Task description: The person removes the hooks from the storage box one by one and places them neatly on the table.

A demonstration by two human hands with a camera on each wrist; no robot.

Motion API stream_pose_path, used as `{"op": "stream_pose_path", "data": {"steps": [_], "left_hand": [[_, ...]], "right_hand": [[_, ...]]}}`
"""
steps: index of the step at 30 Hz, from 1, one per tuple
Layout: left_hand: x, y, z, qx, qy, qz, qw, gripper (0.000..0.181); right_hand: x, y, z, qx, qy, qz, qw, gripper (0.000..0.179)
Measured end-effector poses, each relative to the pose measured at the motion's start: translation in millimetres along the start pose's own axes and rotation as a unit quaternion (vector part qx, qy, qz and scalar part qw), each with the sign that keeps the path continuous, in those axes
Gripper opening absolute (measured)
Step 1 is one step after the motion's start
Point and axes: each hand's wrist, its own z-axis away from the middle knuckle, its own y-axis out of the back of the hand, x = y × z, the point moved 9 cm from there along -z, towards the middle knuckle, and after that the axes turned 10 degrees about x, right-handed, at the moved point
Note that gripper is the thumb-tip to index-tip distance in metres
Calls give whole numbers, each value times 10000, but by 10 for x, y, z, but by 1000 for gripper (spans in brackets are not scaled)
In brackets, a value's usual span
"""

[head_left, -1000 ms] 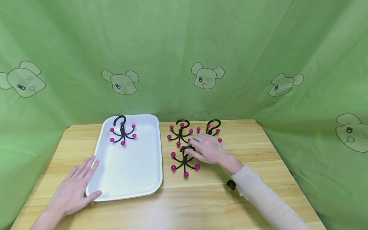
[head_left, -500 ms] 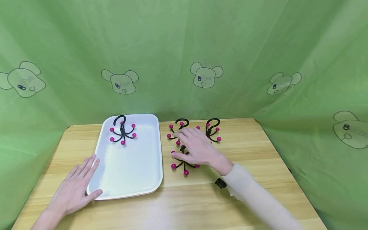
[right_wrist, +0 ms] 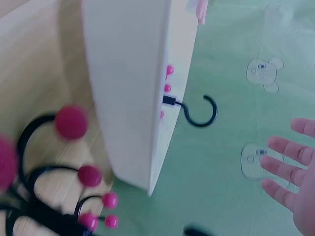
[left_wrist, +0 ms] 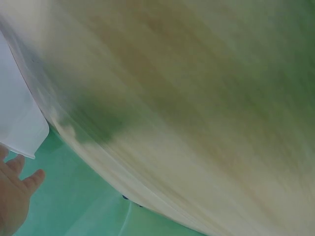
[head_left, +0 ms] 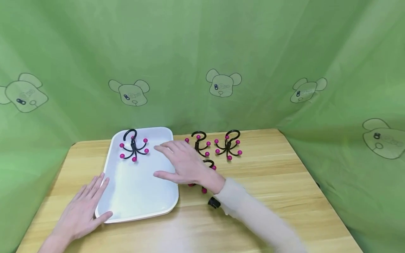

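My left hand (head_left: 81,208), fingers straight, rests on the left rim of the white tray (head_left: 139,189). Over the tray's right rim hovers my right hand (head_left: 186,165), thumb spread from relaxed fingers, nothing held. A black multi-arm hook (head_left: 133,144) with pink ball tips sits at the far end of the tray; the right wrist view shows its curved hanger (right_wrist: 201,123) sticking up past the tray wall. Right of the tray are three like it: a back hook (head_left: 197,144), a right hook (head_left: 228,144), and a nearer hook (head_left: 209,162) mostly hidden under my right hand.
A wooden table (head_left: 269,182) carries everything. Green curtains (head_left: 177,42) with mouse-head drawings enclose its back and sides. A small black piece (head_left: 214,202) shows beside my right sleeve (head_left: 253,211).
My right hand has moved left from above the hooks to the tray's right rim, uncovering the right hook. The left hand stays on the tray's edge.
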Motion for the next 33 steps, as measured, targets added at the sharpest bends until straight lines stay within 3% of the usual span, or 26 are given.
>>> {"op": "stream_pose_path", "data": {"steps": [6,10,16,21,33], "left_hand": [[11,-7,-7,10,13,52,10000,109],[6,-3,-12,-3,18,59,10000,109],[5,-6,-6,-54,44,46,10000,110],[8,7,11,-14,48,85,10000,109],[0,-4,7,1,-1,74,10000,110]], "right_hand": [[-160,-180,-217,-199,-81,-6,9998,74],[-211,-312,-397,-519,-191,79,9984,76],[-239,-428,-646,-629,-304,23,9976,77],[-206,-572,-804,-670,-402,-15,9969,73],[-19,-1027,-990,-1239,-805,189,9888,74]]}}
